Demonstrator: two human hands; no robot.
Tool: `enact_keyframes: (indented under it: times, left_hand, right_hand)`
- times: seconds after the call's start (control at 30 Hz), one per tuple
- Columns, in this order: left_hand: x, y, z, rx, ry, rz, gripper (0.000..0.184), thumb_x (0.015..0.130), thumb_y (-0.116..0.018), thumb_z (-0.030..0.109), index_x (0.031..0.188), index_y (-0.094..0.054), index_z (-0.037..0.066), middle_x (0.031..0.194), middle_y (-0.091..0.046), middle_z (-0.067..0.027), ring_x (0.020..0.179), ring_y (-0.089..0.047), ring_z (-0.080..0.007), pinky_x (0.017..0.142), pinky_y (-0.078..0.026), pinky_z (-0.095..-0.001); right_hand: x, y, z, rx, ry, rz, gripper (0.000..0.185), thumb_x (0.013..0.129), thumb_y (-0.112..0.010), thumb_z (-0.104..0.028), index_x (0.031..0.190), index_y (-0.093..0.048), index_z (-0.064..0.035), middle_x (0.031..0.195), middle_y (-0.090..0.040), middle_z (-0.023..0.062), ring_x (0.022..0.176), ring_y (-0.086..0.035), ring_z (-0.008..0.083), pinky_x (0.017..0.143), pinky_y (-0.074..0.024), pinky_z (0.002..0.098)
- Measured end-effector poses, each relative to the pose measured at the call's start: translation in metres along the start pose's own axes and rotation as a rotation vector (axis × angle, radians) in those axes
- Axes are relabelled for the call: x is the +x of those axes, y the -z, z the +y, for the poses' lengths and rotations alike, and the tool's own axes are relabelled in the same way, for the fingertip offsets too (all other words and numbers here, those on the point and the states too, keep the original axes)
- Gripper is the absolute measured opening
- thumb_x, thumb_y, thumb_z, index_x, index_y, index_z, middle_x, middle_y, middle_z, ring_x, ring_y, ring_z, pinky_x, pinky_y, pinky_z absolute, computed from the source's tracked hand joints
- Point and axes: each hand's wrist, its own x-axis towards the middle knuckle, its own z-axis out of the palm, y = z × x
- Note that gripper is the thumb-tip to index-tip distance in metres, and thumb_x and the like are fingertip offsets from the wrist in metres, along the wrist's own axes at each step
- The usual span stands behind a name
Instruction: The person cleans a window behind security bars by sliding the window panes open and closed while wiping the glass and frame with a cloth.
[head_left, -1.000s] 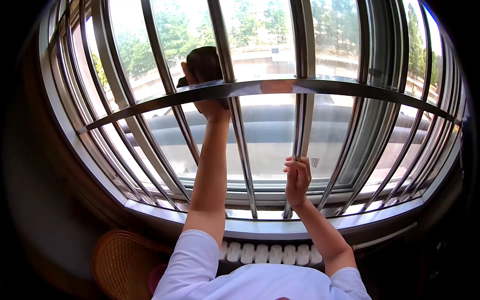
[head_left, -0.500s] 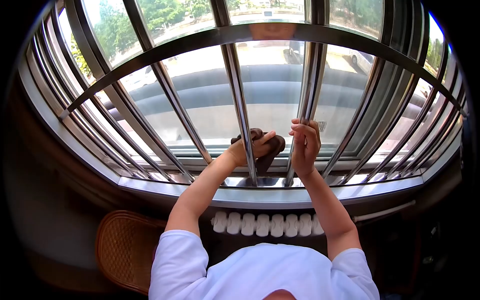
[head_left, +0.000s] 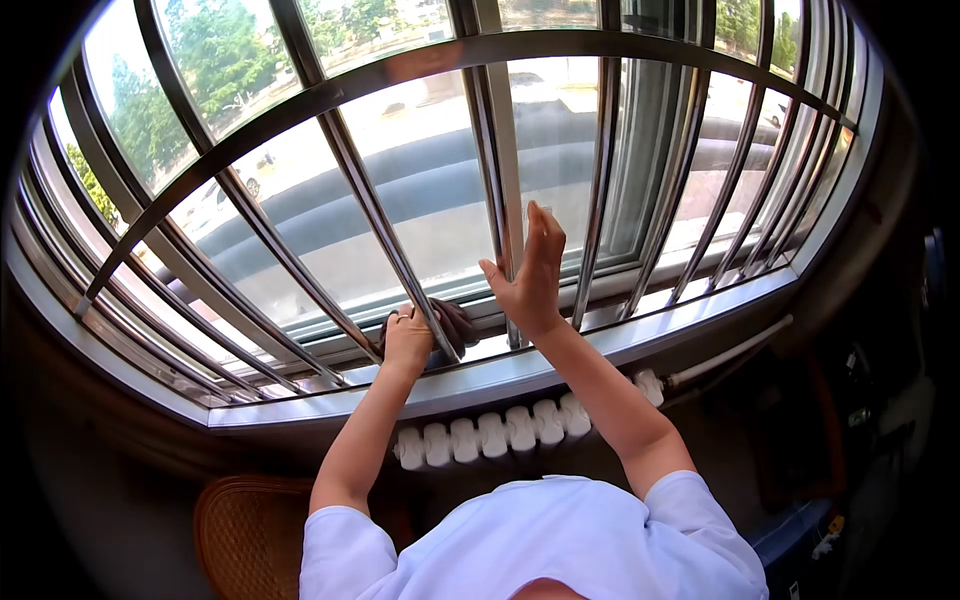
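Low on the window, my left hand [head_left: 408, 342] grips a dark brown cloth [head_left: 456, 322], which is bunched around the foot of a shiny metal bar [head_left: 385, 225]. Part of the cloth lies behind the bar, and the fingers are partly hidden. A ring shows on that hand. My right hand [head_left: 532, 285] is raised in front of another pair of upright bars, with thumb and fingers apart and nothing in it. Whether it touches a bar I cannot tell. The window sill [head_left: 500, 374] runs just below both hands.
A curved crossbar [head_left: 540, 45] spans the upright bars above my hands. Below the sill stands a white radiator [head_left: 490, 436] with a pipe [head_left: 735, 350] on its right. A woven chair back [head_left: 255, 540] is at lower left. Outside are trees and parked cars.
The view has turned to the right. My left hand has moved the cloth down to a bar's foot near the sill. My right hand's fingers have come away from the bar and spread.
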Motion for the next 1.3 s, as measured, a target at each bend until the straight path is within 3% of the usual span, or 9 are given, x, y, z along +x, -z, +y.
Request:
enact_keyframes:
  times: [0.23, 0.27, 0.37, 0.43, 0.53, 0.7, 0.73, 0.97, 1.3]
  left_hand:
    - [-0.068, 0.061, 0.030, -0.232, 0.274, -0.191, 0.027, 0.074, -0.061, 0.002, 0.100, -0.062, 0.012, 0.100, -0.056, -0.0063, 0.096, -0.058, -0.0292, 0.077, -0.050, -0.0404]
    - [-0.078, 0.068, 0.034, -0.264, 0.261, -0.163, 0.031, 0.075, -0.061, 0.002, 0.104, -0.062, 0.013, 0.102, -0.056, -0.0057, 0.095, -0.059, -0.0288, 0.076, -0.050, -0.0407]
    - [-0.101, 0.080, 0.046, -0.412, 0.281, -0.150, 0.032, 0.075, -0.059, -0.001, 0.104, -0.065, 0.011, 0.102, -0.060, -0.0071, 0.094, -0.061, -0.0309, 0.078, -0.051, -0.0411]
    - [-0.102, 0.085, 0.053, -0.437, 0.295, -0.124, 0.033, 0.074, -0.059, -0.001, 0.104, -0.065, 0.011, 0.103, -0.061, -0.0076, 0.095, -0.061, -0.0313, 0.078, -0.051, -0.0412]
    - [-0.096, 0.093, 0.059, -0.526, 0.310, -0.055, 0.034, 0.073, -0.060, -0.003, 0.104, -0.065, 0.010, 0.105, -0.061, -0.0086, 0.095, -0.061, -0.0326, 0.078, -0.050, -0.0419]
    - [-0.071, 0.114, 0.064, -0.666, 0.318, 0.157, 0.033, 0.076, -0.062, -0.002, 0.108, -0.064, 0.008, 0.107, -0.061, -0.0082, 0.098, -0.060, -0.0337, 0.080, -0.049, -0.0418]
    - [-0.068, 0.120, 0.065, -0.682, 0.329, 0.154, 0.033, 0.077, -0.061, -0.003, 0.108, -0.063, 0.007, 0.109, -0.061, -0.0093, 0.101, -0.059, -0.0340, 0.084, -0.049, -0.0410]
    - [-0.062, 0.115, 0.061, -0.857, 0.232, 0.247, 0.034, 0.077, -0.059, -0.006, 0.109, -0.062, 0.005, 0.110, -0.060, -0.0116, 0.103, -0.059, -0.0339, 0.088, -0.047, -0.0392]
    - [-0.057, 0.115, 0.068, -0.882, 0.071, 0.313, 0.034, 0.074, -0.062, -0.007, 0.106, -0.064, 0.006, 0.108, -0.062, -0.0110, 0.100, -0.059, -0.0324, 0.086, -0.048, -0.0393]
  right_hand:
    - [-0.007, -0.026, 0.007, -0.074, -0.109, 0.050, 0.088, 0.066, -0.061, 0.010, 0.145, -0.023, 0.0016, 0.125, -0.039, 0.0240, 0.112, -0.043, 0.0413, 0.094, -0.0411, 0.0428]
    - [-0.003, -0.026, 0.002, -0.064, -0.101, 0.143, 0.072, 0.065, -0.055, 0.012, 0.135, -0.040, 0.0042, 0.119, -0.046, 0.0231, 0.108, -0.048, 0.0397, 0.088, -0.0448, 0.0415]
    - [-0.001, -0.034, 0.008, 0.238, -0.157, 0.085, 0.050, 0.064, -0.053, 0.015, 0.114, -0.056, 0.0073, 0.097, -0.057, 0.0180, 0.090, -0.057, 0.0337, 0.079, -0.0487, 0.0409]
    - [0.005, -0.017, 0.024, 1.141, -0.739, -0.479, 0.033, 0.071, -0.050, 0.014, 0.097, -0.065, 0.0021, 0.089, -0.068, 0.0097, 0.091, -0.068, 0.0203, 0.079, -0.0552, 0.0298]
    - [0.016, -0.009, 0.035, 1.187, -0.641, -0.690, 0.031, 0.074, -0.054, 0.012, 0.101, -0.064, 0.0009, 0.096, -0.069, 0.0109, 0.096, -0.068, 0.0219, 0.082, -0.0558, 0.0288]
    - [-0.004, 0.010, 0.016, 0.523, -0.440, -0.425, 0.041, 0.076, -0.067, 0.001, 0.116, -0.060, -0.0034, 0.098, -0.065, 0.0087, 0.088, -0.066, 0.0199, 0.077, -0.0558, 0.0307]
    - [-0.015, 0.010, 0.012, 0.554, -0.370, -0.201, 0.042, 0.077, -0.072, -0.008, 0.118, -0.059, -0.0060, 0.100, -0.063, 0.0075, 0.089, -0.063, 0.0181, 0.073, -0.0537, 0.0305]
    - [-0.042, 0.076, 0.029, 0.228, -0.234, 0.179, 0.032, 0.086, -0.067, -0.013, 0.116, -0.060, -0.0072, 0.105, -0.061, 0.0071, 0.091, -0.062, 0.0164, 0.070, -0.0506, 0.0272]
    - [0.000, 0.228, 0.164, -0.094, -0.413, 0.553, 0.039, 0.090, -0.066, -0.025, 0.123, -0.056, -0.0069, 0.118, -0.056, 0.0069, 0.102, -0.054, 0.0172, 0.081, -0.0484, 0.0305]
